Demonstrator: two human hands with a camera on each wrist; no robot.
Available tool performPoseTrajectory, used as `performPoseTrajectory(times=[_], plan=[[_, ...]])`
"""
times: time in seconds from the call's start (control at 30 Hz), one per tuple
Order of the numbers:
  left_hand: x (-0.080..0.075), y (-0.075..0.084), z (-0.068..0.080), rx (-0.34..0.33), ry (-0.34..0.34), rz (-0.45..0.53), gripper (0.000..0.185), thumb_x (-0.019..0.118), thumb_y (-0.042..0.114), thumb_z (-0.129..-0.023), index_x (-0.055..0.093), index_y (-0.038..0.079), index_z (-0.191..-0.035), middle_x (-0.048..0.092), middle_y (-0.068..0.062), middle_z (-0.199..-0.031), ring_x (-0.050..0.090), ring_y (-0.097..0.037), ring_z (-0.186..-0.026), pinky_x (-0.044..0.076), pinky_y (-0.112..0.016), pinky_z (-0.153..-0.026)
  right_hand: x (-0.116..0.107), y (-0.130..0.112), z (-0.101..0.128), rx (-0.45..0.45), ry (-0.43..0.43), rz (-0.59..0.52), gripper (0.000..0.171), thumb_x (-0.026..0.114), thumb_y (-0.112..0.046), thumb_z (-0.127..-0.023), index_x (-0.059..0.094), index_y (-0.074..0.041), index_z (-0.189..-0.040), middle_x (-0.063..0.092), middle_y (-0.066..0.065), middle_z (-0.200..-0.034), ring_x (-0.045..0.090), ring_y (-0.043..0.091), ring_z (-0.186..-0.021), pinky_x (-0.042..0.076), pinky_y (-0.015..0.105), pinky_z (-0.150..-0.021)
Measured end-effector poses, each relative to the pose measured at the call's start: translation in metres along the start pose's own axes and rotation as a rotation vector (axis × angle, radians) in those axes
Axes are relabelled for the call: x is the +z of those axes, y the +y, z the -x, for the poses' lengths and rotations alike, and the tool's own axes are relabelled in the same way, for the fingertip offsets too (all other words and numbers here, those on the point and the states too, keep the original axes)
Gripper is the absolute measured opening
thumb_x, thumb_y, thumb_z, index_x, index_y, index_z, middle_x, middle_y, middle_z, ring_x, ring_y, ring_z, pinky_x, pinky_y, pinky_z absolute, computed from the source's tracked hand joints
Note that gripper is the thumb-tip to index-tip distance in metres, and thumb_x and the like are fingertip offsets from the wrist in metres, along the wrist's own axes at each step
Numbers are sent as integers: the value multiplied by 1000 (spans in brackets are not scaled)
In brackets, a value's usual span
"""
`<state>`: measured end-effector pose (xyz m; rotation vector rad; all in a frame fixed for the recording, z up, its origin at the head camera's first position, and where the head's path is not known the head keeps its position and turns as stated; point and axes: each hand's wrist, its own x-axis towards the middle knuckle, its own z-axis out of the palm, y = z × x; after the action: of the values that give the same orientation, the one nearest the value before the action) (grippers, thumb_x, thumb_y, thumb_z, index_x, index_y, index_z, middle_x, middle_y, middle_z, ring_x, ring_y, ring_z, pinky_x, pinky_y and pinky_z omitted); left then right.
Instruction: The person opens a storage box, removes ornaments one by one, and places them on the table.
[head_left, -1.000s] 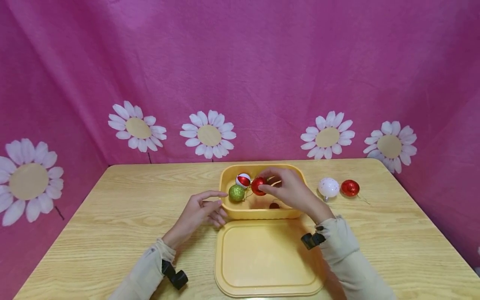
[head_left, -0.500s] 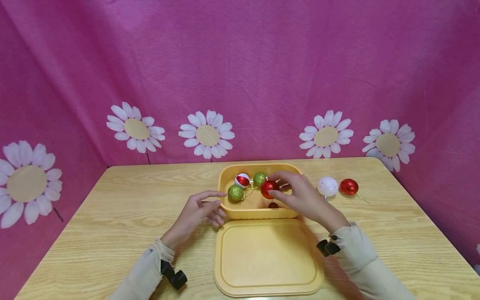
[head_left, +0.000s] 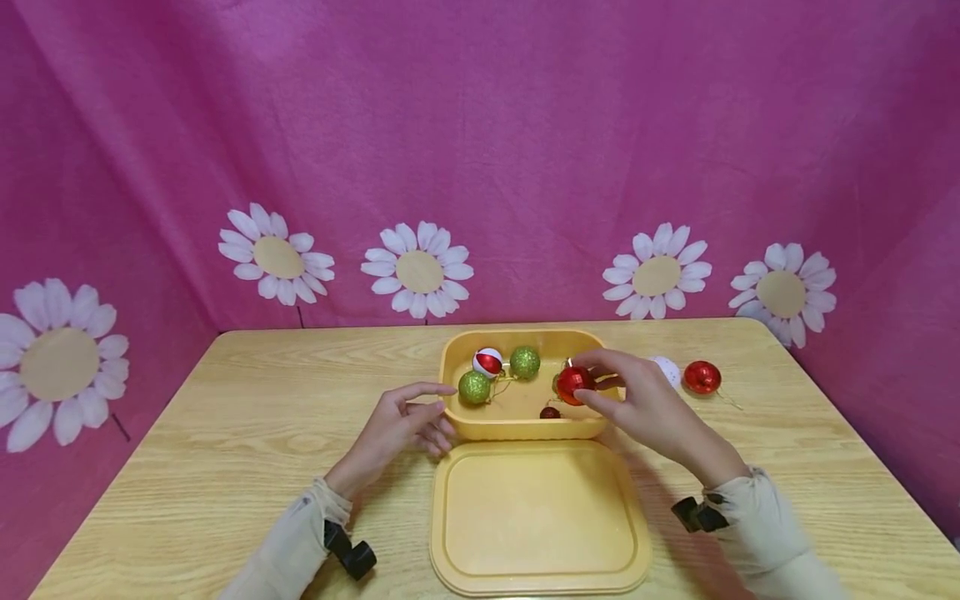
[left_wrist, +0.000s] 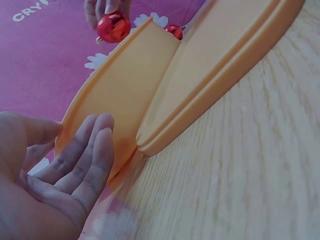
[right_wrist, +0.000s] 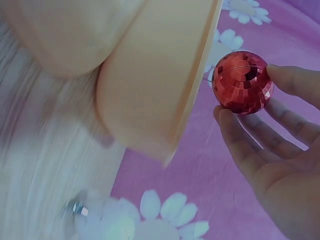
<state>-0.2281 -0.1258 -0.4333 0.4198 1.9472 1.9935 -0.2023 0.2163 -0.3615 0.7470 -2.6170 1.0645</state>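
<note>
My right hand [head_left: 645,408] pinches a shiny red bauble [head_left: 574,386] between thumb and fingertips, over the right part of a yellow box [head_left: 525,429]. The right wrist view shows the mirrored facets of this bauble [right_wrist: 243,83] beyond the box rim. My left hand [head_left: 397,423] rests at the left end of the box, fingers loosely extended, fingertips right at its wall. Inside lie two green glitter baubles [head_left: 474,388], a red-and-white bauble [head_left: 487,362] and a small dark red bauble [head_left: 550,412]. Another greenish bauble is mostly hidden behind the held one.
A yellow lid [head_left: 540,517] lies flat in front of the box on the wooden table [head_left: 225,467]. To the right sit a white speckled bauble [head_left: 666,370], partly hidden by my right hand, and another red bauble [head_left: 702,377]. A pink flowered curtain [head_left: 525,167] hangs behind.
My right hand has moved to the right with the red bauble, from over the box's middle to its right part. A green bauble behind it has come into view. My left hand stays put.
</note>
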Motion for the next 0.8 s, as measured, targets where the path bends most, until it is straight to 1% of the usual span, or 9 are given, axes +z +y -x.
performPoseTrajectory(times=[0.13, 0.23, 0.47, 0.5, 0.63, 0.73, 0.8], plan=[[0, 1, 0, 1, 1, -7, 39, 56, 14, -103, 53, -2, -138, 73, -20, -85, 71, -22, -67, 61, -35, -62, -11, 8, 9, -5, 25, 23, 32, 76, -3, -86, 67, -5, -117, 72, 4, -107, 70, 22, -93, 59, 43, -80], [0, 1, 0, 6, -1, -7, 39, 56, 14, -103, 53, -3, -138, 73, -19, -85, 71, -21, -67, 61, -35, -62, -20, 13, 17, 8, 40, 54, 33, 78, -4, -85, 67, -7, -116, 72, 3, -105, 70, 20, -91, 60, 41, -78], [0, 1, 0, 20, -5, -10, 40, 56, 15, -103, 53, -4, -138, 72, -21, -85, 71, -21, -67, 61, -35, -61, -40, 26, 36, 1, 100, 147, 33, 81, -4, -82, 68, -9, -113, 73, 0, -100, 70, 16, -86, 58, 28, -74], [0, 1, 0, 22, -5, -10, 40, 56, 15, -103, 53, -4, -138, 72, -21, -85, 71, -21, -67, 61, -35, -61, -42, 28, 39, 10, 106, 159, 34, 81, -5, -82, 68, -9, -113, 73, 1, -100, 70, 16, -86, 59, 28, -74], [0, 1, 1, 35, -8, -14, 39, 56, 15, -103, 53, -4, -137, 72, -24, -86, 71, -22, -67, 61, -36, -61, -50, 40, 51, 78, 119, 146, 35, 81, -8, -83, 68, -7, -115, 73, 5, -104, 69, 15, -87, 57, 21, -76], [0, 1, 1, 45, -13, -12, 40, 56, 15, -103, 53, -5, -137, 71, -27, -86, 71, -22, -66, 61, -36, -61, -55, 51, 58, 119, 120, 129, 33, 81, -8, -84, 69, -7, -114, 72, 6, -103, 68, 12, -88, 55, 15, -76], [0, 1, 0, 49, -16, -10, 40, 56, 15, -103, 53, -6, -137, 70, -28, -87, 71, -22, -66, 61, -36, -61, -58, 59, 62, 131, 120, 128, 31, 80, -7, -84, 69, -6, -113, 72, 7, -102, 67, 9, -88, 54, 15, -77]])
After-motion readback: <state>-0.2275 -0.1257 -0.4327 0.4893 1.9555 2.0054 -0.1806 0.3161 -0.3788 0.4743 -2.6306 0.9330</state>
